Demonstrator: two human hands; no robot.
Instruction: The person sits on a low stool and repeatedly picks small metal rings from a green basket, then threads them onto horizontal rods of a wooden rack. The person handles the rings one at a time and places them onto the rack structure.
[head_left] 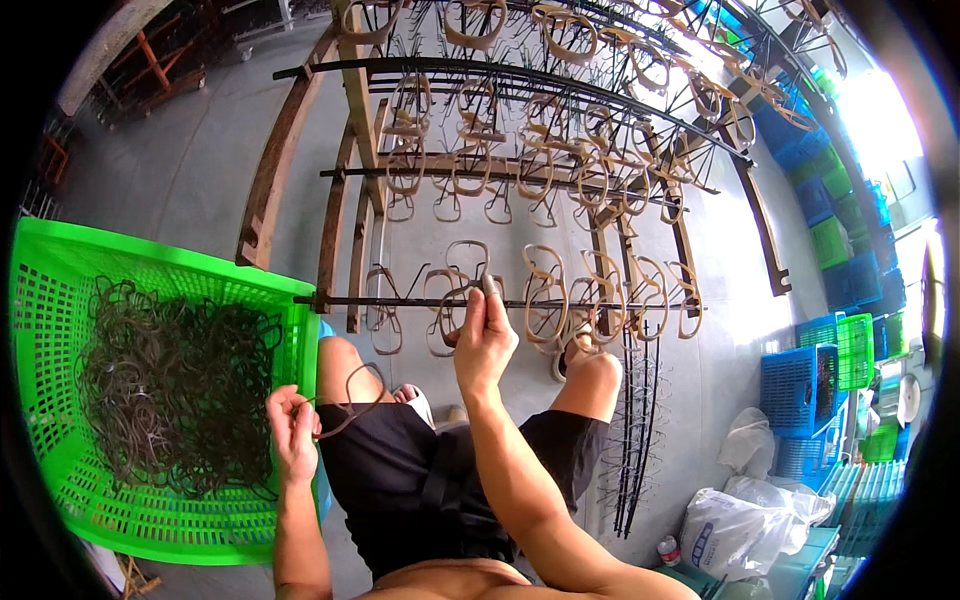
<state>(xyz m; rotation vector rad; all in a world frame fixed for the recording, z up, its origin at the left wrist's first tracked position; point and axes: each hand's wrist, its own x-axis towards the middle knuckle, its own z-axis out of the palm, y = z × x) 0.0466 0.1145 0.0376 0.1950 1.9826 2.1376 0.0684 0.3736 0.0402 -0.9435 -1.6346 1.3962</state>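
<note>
My left hand (292, 435) is closed on a dark eyeglass frame (372, 372), next to the green basket (200, 262). One thin rim of that frame sticks out over my lap. Inside the basket is a tangled heap of dark eyeglass frames (180, 390). In front of me, my right hand (485, 345) is raised to a black rod (400, 301), thumb and fingers pinched on a pale tan eyeglass frame (488, 280). My fingers hide part of it. Several more tan eyeglass frames (546, 290) hang along the same rod, mostly to the right of my hand.
A wooden rack (290, 150) holds more rods (450, 68) full of hanging frames. Bare spiked rods (632, 430) stand right of my knee. Blue crates (790, 390) and a white plastic bag (745, 525) are at the right. My knees flank the lowest rod.
</note>
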